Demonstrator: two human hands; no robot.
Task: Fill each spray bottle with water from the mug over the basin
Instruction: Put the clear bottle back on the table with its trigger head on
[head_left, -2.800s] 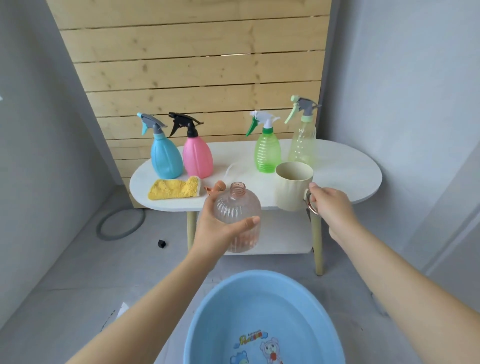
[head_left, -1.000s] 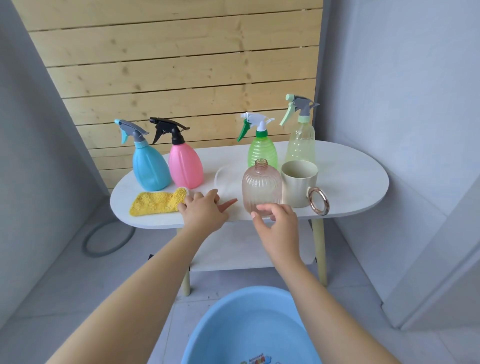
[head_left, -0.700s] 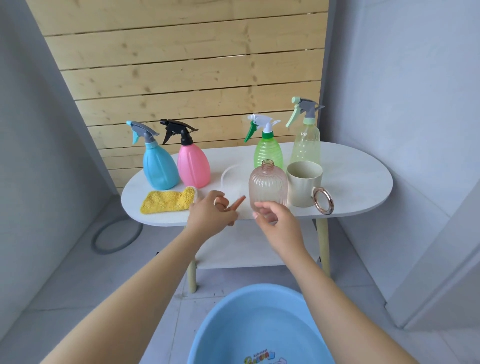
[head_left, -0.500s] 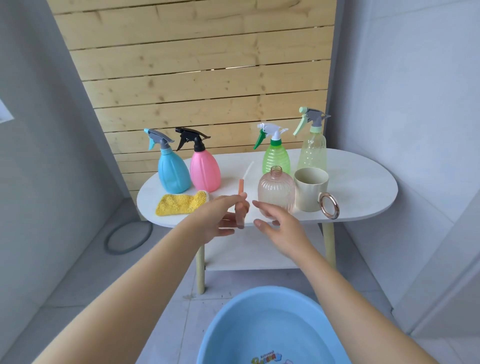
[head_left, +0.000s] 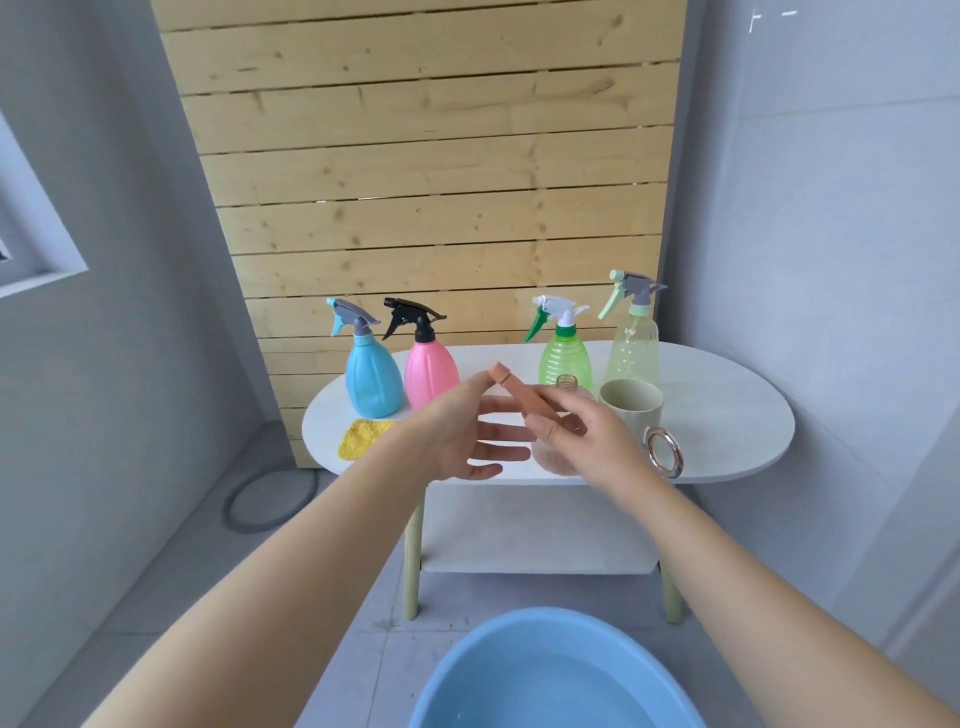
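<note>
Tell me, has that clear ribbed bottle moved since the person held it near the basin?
Yes. The clear ribbed bottle now stands on the white table, just left of the mug, no longer held out in front of the table edge.

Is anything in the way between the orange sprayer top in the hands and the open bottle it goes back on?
Nothing visible. Both hands hold the sprayer top just in front of the clear bottle's open neck. The mug stands beside the bottle, off to the right.
</note>
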